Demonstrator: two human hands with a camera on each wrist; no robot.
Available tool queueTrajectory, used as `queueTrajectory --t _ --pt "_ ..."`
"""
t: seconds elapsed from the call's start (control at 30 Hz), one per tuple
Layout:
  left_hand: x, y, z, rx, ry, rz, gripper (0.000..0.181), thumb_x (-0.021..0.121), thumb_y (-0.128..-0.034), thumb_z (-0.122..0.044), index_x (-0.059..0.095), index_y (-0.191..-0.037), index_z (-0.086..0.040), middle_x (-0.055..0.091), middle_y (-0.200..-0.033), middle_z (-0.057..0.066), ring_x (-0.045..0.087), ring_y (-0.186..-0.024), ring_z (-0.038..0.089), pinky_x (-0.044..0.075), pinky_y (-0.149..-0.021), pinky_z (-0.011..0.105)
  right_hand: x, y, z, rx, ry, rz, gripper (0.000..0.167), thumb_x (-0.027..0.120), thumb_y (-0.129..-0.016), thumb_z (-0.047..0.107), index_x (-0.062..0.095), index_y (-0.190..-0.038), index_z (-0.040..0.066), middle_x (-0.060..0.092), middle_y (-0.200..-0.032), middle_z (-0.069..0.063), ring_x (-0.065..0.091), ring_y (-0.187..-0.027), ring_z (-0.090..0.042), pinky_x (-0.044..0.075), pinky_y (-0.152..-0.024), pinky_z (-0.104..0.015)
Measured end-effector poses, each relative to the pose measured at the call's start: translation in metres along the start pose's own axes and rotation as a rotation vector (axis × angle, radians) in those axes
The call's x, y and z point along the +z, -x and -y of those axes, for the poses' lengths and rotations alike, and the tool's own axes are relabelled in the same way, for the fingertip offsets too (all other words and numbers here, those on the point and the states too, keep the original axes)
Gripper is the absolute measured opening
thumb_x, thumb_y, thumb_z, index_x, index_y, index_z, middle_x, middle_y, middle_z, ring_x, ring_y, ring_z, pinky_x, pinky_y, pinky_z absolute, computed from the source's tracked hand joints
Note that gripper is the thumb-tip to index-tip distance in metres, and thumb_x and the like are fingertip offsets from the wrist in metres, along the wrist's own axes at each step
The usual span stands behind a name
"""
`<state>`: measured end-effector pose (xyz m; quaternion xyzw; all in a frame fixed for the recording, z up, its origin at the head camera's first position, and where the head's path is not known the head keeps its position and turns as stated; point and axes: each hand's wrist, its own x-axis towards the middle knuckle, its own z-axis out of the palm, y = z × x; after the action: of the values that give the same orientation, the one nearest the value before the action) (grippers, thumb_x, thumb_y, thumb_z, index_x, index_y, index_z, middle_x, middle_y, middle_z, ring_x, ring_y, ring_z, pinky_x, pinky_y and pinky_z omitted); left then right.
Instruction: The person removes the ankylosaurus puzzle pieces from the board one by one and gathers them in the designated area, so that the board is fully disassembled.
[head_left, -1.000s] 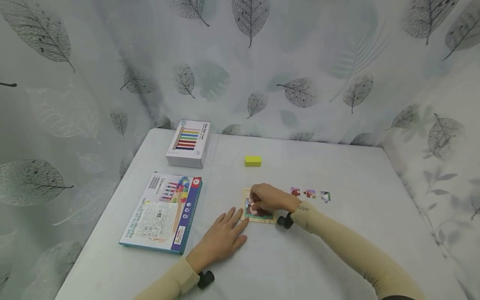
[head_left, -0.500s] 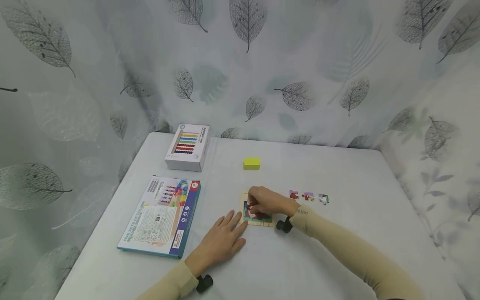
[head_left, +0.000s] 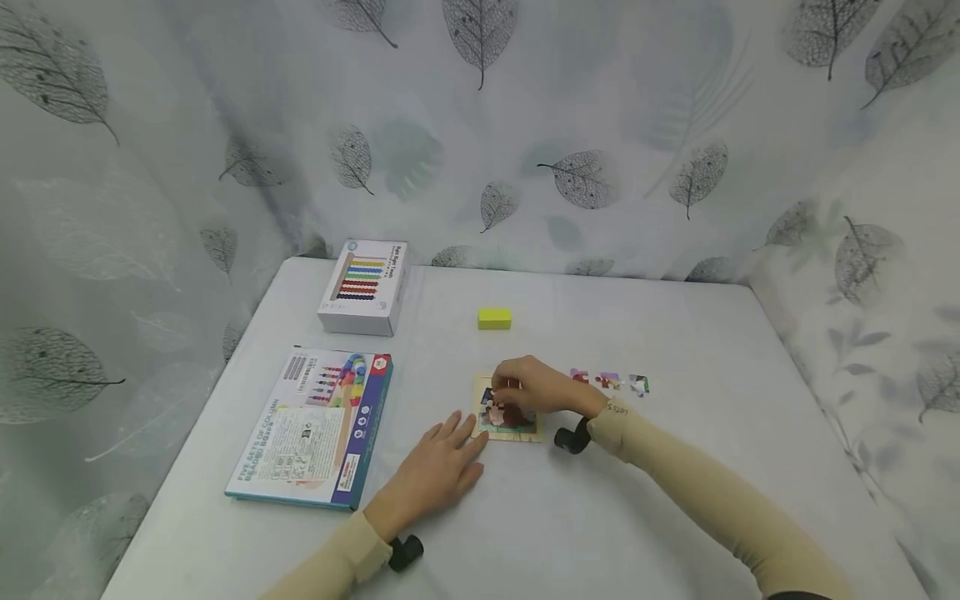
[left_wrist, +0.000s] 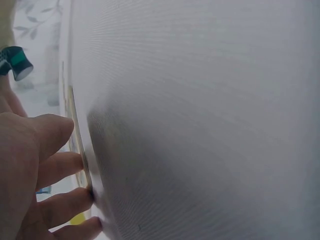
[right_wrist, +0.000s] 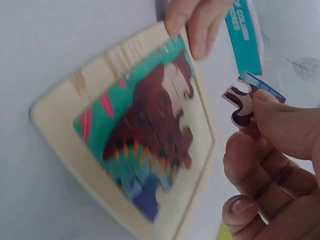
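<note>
A wooden jigsaw board [right_wrist: 60, 120] with a pale frame lies on the table; its picture shows a brown animal on green. Part of the board's recess is bare on the far side. My right hand [head_left: 536, 387] hovers over it, pinching a puzzle piece [right_wrist: 245, 100] between thumb and forefinger; the piece is tilted and apart from the board. My left hand [head_left: 431, 471] lies flat with fingers spread, fingertips touching the board's near-left edge. In the left wrist view, the left thumb and fingers [left_wrist: 65, 167] reach along that edge.
Three loose puzzle pieces [head_left: 607, 381] lie right of the board, one partly behind the right wrist. A yellow block [head_left: 494, 319] sits beyond it. At left are a white abacus box [head_left: 363, 287] and a flat beaded-toy box [head_left: 307, 429]. A leaf-print curtain [head_left: 480, 150] hangs behind.
My right hand has shifted slightly toward the far side of the board, still pinching the piece. The left hand stays at the board's edge. The head view has drifted a little.
</note>
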<state>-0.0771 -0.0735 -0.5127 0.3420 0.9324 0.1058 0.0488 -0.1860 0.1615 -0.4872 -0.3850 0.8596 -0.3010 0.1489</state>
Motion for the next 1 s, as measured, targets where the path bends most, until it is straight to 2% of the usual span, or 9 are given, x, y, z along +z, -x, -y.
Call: queueTrajectory --t 0.13,0.27,0.47,0.63,0.77,0.87,1.0 --pt "-0.001 -0.001 0.001 0.0 0.007 -0.003 0.046 0.054 -0.1019 -0.036 0.058 -0.142 -0.015 0.051 -0.153 0.015 0.046 -0.143 0.039 0.046 -0.113 0.052 -0.012 0.011 -0.002 0.002 0.037 -0.046 0.009 0.065 -0.098 0.015 0.07 -0.102 0.009 0.071 -0.098 -0.003 0.06 -0.081 -0.008 0.054 -0.073 -0.024" --pt "0.0 -0.002 0.0 -0.006 0.028 0.009 0.047 0.053 -0.1024 -0.037 0.056 -0.144 -0.015 0.049 -0.155 0.015 0.044 -0.145 0.039 0.044 -0.114 0.052 -0.025 0.03 -0.01 0.062 0.059 -0.081 0.01 0.065 -0.097 0.014 0.072 -0.103 0.009 0.072 -0.099 -0.003 0.062 -0.084 -0.008 0.054 -0.073 -0.025" --pt "0.0 -0.001 0.0 -0.006 0.021 0.003 0.046 0.054 -0.1019 -0.036 0.057 -0.143 -0.015 0.05 -0.154 0.015 0.045 -0.144 0.039 0.044 -0.114 0.052 -0.037 0.062 -0.03 0.165 0.07 -0.057 0.012 0.065 -0.096 0.011 0.075 -0.103 0.008 0.073 -0.096 -0.003 0.063 -0.083 -0.007 0.055 -0.072 -0.024" --pt "0.0 -0.001 0.001 -0.004 0.016 -0.004 0.046 0.055 -0.1016 -0.035 0.058 -0.142 -0.015 0.051 -0.153 0.015 0.045 -0.144 0.04 0.045 -0.114 0.052 -0.037 0.086 -0.046 0.232 0.082 -0.021 0.011 0.066 -0.095 0.011 0.077 -0.1 0.009 0.072 -0.093 0.001 0.06 -0.081 -0.004 0.053 -0.071 -0.022" --pt "0.0 0.0 0.0 0.001 0.015 -0.009 0.045 0.055 -0.1013 -0.035 0.059 -0.141 -0.014 0.052 -0.152 0.015 0.047 -0.143 0.04 0.046 -0.113 0.052 -0.033 0.103 -0.053 0.269 0.05 0.015 0.008 0.067 -0.095 0.011 0.075 -0.095 0.011 0.07 -0.089 0.005 0.056 -0.078 -0.003 0.051 -0.072 -0.02" --pt "0.001 0.0 0.0 0.0 0.018 -0.009 0.045 0.054 -0.1017 -0.036 0.058 -0.142 -0.015 0.051 -0.152 0.015 0.046 -0.143 0.04 0.045 -0.113 0.052 -0.03 0.11 -0.054 0.289 0.02 0.02 0.008 0.066 -0.095 0.011 0.074 -0.098 0.011 0.071 -0.089 0.006 0.057 -0.079 -0.003 0.051 -0.072 -0.02" --pt "0.001 -0.001 0.001 -0.003 0.022 -0.016 0.046 0.055 -0.1013 -0.036 0.058 -0.142 -0.014 0.051 -0.152 0.016 0.046 -0.143 0.04 0.045 -0.114 0.053 -0.025 0.112 -0.056 0.321 0.028 -0.019 0.009 0.067 -0.096 0.014 0.07 -0.103 0.009 0.072 -0.091 0.004 0.058 -0.081 -0.003 0.053 -0.073 -0.021"
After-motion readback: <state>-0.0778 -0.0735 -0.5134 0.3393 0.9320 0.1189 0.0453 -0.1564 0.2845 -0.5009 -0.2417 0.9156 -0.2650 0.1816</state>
